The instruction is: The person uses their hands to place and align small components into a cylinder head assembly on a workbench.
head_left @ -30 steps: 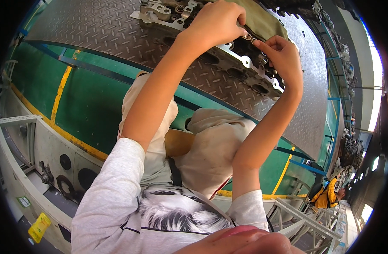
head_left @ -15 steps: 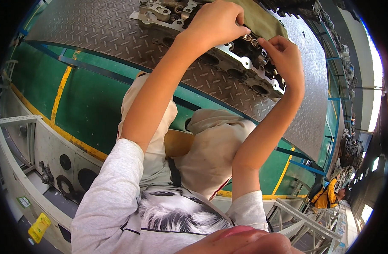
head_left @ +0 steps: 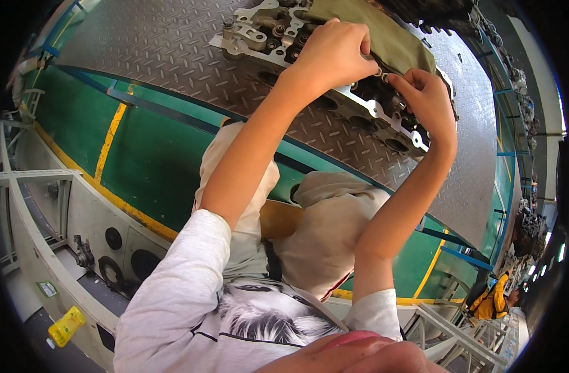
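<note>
A metal cylinder head (head_left: 251, 37) from an engine lies on the table, partly covered by an olive-green cloth (head_left: 384, 36). Over its near side, against the cloth's edge, both my hands meet with their fingertips a short gap apart. A small shiny metal part (head_left: 382, 74) shows between them; its exact kind is too small to make out. My left hand (head_left: 334, 55) is closed, thumb and forefinger pinched at the part's left end. Closed too, my right hand (head_left: 428, 102) has its thumb and forefinger at the other end. My fingers hide some of the head beneath.
The table has a steel tread-plate top (head_left: 154, 65) on a blue frame. Dark engine parts (head_left: 443, 11) stand at its far side. A yellow bottle (head_left: 66, 326) is at lower left, by a grey metal frame (head_left: 33, 227). A person in yellow (head_left: 492, 298) is at far right.
The whole view has shifted, so the table and cylinder head appear lower and farther right. My fingertips have drawn slightly closer together; both hands remain over the same part of the head.
</note>
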The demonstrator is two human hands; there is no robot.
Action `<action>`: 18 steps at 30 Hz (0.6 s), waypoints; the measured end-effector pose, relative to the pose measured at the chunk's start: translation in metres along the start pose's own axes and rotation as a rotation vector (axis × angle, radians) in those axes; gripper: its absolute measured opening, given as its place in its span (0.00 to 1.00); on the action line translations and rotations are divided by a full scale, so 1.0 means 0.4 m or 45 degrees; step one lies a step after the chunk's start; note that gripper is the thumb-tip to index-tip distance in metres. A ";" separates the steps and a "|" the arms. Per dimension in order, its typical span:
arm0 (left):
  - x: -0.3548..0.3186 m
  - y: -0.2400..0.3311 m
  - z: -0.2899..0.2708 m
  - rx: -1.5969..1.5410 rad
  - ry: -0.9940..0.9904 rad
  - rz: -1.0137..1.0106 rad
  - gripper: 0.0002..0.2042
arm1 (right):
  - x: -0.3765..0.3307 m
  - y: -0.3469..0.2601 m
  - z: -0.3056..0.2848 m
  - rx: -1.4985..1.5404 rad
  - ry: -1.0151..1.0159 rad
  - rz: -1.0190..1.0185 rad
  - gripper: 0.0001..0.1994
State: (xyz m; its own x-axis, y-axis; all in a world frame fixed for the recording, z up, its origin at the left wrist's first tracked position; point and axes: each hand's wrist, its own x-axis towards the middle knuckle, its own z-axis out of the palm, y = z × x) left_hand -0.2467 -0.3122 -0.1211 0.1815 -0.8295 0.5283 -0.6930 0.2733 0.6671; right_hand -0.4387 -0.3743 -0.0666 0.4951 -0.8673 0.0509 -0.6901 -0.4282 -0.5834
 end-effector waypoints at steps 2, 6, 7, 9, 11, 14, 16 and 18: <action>0.001 0.009 -0.003 0.017 0.003 -0.002 0.14 | -0.005 -0.002 -0.001 0.094 -0.070 0.068 0.17; 0.004 0.005 -0.002 -0.020 -0.059 -0.036 0.14 | -0.005 0.004 -0.004 0.132 -0.088 0.081 0.19; 0.003 0.009 0.000 -0.020 -0.063 -0.028 0.14 | -0.003 0.007 -0.005 0.135 -0.081 0.084 0.19; -0.007 0.017 0.002 0.077 -0.064 -0.041 0.16 | -0.003 0.009 -0.003 0.128 -0.117 0.086 0.20; -0.004 0.018 -0.006 0.076 -0.109 -0.075 0.16 | 0.000 0.015 -0.001 0.140 -0.119 0.093 0.20; -0.003 0.017 -0.022 0.027 -0.098 -0.066 0.14 | -0.001 0.011 -0.008 0.165 -0.114 0.067 0.21; -0.002 0.010 -0.019 0.024 -0.103 -0.067 0.14 | -0.002 0.013 -0.010 0.195 -0.080 0.081 0.21; -0.002 0.006 -0.013 0.025 -0.107 -0.070 0.14 | -0.003 0.002 -0.006 0.188 -0.090 0.103 0.21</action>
State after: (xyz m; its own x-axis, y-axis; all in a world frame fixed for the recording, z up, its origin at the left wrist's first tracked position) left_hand -0.2448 -0.3085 -0.1170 0.1610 -0.8812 0.4444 -0.6973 0.2171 0.6831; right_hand -0.4412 -0.3742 -0.0653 0.4811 -0.8750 -0.0552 -0.6464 -0.3115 -0.6965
